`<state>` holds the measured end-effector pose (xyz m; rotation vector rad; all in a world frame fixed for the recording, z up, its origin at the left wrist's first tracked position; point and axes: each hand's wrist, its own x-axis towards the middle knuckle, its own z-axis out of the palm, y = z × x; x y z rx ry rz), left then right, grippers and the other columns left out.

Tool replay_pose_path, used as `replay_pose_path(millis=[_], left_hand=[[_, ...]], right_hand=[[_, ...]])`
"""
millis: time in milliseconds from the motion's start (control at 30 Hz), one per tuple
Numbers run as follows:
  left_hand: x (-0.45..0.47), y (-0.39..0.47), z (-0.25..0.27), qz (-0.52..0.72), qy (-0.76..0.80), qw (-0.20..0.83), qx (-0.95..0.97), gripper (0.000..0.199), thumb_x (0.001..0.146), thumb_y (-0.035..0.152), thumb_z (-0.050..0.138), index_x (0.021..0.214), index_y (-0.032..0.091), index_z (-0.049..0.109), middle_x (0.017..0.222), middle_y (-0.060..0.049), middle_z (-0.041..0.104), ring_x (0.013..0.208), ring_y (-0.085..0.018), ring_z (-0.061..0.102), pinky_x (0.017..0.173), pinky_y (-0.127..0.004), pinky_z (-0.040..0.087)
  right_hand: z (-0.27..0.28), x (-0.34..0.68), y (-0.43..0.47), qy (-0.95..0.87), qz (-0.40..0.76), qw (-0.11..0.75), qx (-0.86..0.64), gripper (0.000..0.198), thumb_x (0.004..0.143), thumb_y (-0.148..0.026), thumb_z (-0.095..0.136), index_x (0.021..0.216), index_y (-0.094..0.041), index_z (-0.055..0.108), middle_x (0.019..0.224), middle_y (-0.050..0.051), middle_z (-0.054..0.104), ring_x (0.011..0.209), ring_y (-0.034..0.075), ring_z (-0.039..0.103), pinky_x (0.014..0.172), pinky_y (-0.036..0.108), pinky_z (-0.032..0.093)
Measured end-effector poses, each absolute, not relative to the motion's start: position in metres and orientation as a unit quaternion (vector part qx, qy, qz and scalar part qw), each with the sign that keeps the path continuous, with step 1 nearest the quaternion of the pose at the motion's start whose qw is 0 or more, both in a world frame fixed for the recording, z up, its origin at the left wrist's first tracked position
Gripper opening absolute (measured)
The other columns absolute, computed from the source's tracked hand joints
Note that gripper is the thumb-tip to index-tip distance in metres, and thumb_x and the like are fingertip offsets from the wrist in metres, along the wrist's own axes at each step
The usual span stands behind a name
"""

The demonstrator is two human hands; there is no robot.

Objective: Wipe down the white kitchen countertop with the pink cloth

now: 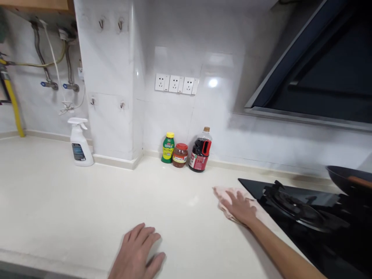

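Note:
Under my right hand [240,207] a pale pink cloth [225,192] lies spread on the white countertop [186,217], against the left edge of the black gas stove [302,213]. The fingers of that hand are spread flat and press on the cloth. My left hand [138,252] is near the counter's front, palm down, fingers apart, with nothing in it. Beyond both hands, by the wall, stand a green squeeze bottle with a yellow cap [167,148], a red-lidded jar [180,155] and a large bottle of dark sauce with a red handle [200,151].
A white spray bottle [80,143] stands at the left near the wall pillar. A dark wok [351,180] sits on the stove at the far right, under the range hood [319,77]. Wall sockets [176,84] are above the bottles. A yellow hose [13,102] hangs at the left.

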<state>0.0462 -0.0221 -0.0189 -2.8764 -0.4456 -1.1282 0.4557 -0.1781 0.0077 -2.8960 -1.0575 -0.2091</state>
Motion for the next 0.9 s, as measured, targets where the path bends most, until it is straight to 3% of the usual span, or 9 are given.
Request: replay_pose_path(millis=[67, 167, 233, 300, 400, 500, 567, 767, 900], left_hand=[[0.048, -0.022, -0.021, -0.367, -0.150, 0.000, -0.918, 0.026, 0.090, 0.040, 0.067, 0.114, 0.029, 0.066, 0.118, -0.004, 0.071, 0.116, -0.029, 0.062, 0.089, -0.042, 0.056], [0.049, -0.021, -0.024, -0.373, -0.156, -0.016, -0.914, 0.027, 0.089, 0.039, 0.068, 0.114, 0.030, 0.066, 0.118, -0.004, 0.071, 0.117, -0.029, 0.061, 0.091, -0.044, 0.055], [0.048, -0.022, -0.023, -0.372, -0.164, -0.035, -0.913, 0.027, 0.089, 0.040, 0.068, 0.114, 0.030, 0.066, 0.119, -0.004, 0.069, 0.117, -0.028, 0.061, 0.093, -0.044, 0.054], [0.046, -0.024, -0.019, -0.365, -0.181, -0.066, -0.911, 0.023, 0.091, 0.042, 0.064, 0.111, 0.029, 0.067, 0.116, -0.005, 0.068, 0.110, -0.026, 0.063, 0.090, -0.041, 0.055], [0.043, -0.027, -0.012, -0.344, -0.207, -0.108, -0.909, 0.022, 0.096, 0.042, 0.056, 0.111, 0.029, 0.067, 0.112, -0.005, 0.067, 0.098, -0.022, 0.066, 0.084, -0.037, 0.057], [0.041, -0.028, -0.009, -0.340, -0.213, -0.107, -0.910, 0.027, 0.096, 0.043, 0.055, 0.117, 0.030, 0.066, 0.119, -0.006, 0.066, 0.105, -0.024, 0.065, 0.088, -0.040, 0.057], [0.041, -0.028, -0.010, -0.345, -0.214, -0.096, -0.909, 0.028, 0.094, 0.043, 0.057, 0.116, 0.029, 0.068, 0.122, -0.007, 0.066, 0.110, -0.026, 0.064, 0.090, -0.041, 0.057], [0.042, -0.026, -0.013, -0.350, -0.205, -0.084, -0.910, 0.025, 0.091, 0.041, 0.061, 0.111, 0.027, 0.070, 0.120, -0.008, 0.068, 0.113, -0.027, 0.063, 0.092, -0.043, 0.056], [0.043, -0.025, -0.013, -0.348, -0.202, -0.079, -0.912, 0.025, 0.092, 0.039, 0.061, 0.112, 0.027, 0.069, 0.120, -0.007, 0.068, 0.114, -0.027, 0.063, 0.093, -0.044, 0.055]], right_hand=[[0.004, 0.415, -0.165, -0.352, -0.033, 0.032, -0.935, 0.070, 0.096, -0.068, 0.031, 0.155, -0.030, 0.032, 0.162, 0.016, 0.019, 0.142, 0.048, 0.028, 0.106, 0.071, 0.029], [0.005, 0.340, -0.147, -0.456, 0.018, 0.046, -0.889, 0.072, 0.092, -0.075, 0.037, 0.155, -0.041, 0.025, 0.166, 0.006, 0.008, 0.150, 0.038, 0.010, 0.117, 0.062, 0.018], [0.011, 0.291, -0.139, -0.554, 0.088, 0.078, -0.824, 0.079, 0.089, -0.073, 0.048, 0.156, -0.038, 0.023, 0.166, 0.008, -0.003, 0.150, 0.039, -0.004, 0.117, 0.065, 0.004], [0.018, 0.257, -0.132, -0.633, 0.132, 0.102, -0.756, 0.084, 0.085, -0.069, 0.057, 0.155, -0.037, 0.025, 0.165, 0.010, -0.006, 0.150, 0.038, -0.008, 0.117, 0.065, -0.001], [0.026, 0.248, -0.118, -0.696, 0.131, 0.118, -0.696, 0.076, 0.084, -0.061, 0.061, 0.151, -0.037, 0.036, 0.166, 0.009, 0.008, 0.151, 0.033, 0.006, 0.120, 0.058, 0.007], [0.028, 0.287, -0.106, -0.678, 0.077, 0.110, -0.723, 0.061, 0.086, -0.052, 0.058, 0.144, -0.039, 0.045, 0.163, 0.000, 0.024, 0.148, 0.023, 0.022, 0.120, 0.051, 0.015], [0.026, 0.328, -0.108, -0.630, 0.051, 0.109, -0.767, 0.056, 0.090, -0.052, 0.051, 0.144, -0.038, 0.045, 0.162, -0.002, 0.025, 0.147, 0.022, 0.024, 0.120, 0.051, 0.018], [0.018, 0.442, -0.177, -0.436, 0.007, 0.106, -0.894, 0.064, 0.095, -0.059, 0.030, 0.150, -0.026, 0.039, 0.162, 0.009, 0.023, 0.146, 0.033, 0.025, 0.113, 0.067, 0.022], [0.008, 0.463, -0.241, -0.375, -0.017, 0.095, -0.922, 0.063, 0.095, -0.058, 0.028, 0.151, -0.031, 0.037, 0.162, 0.006, 0.026, 0.146, 0.035, 0.025, 0.113, 0.064, 0.025]])
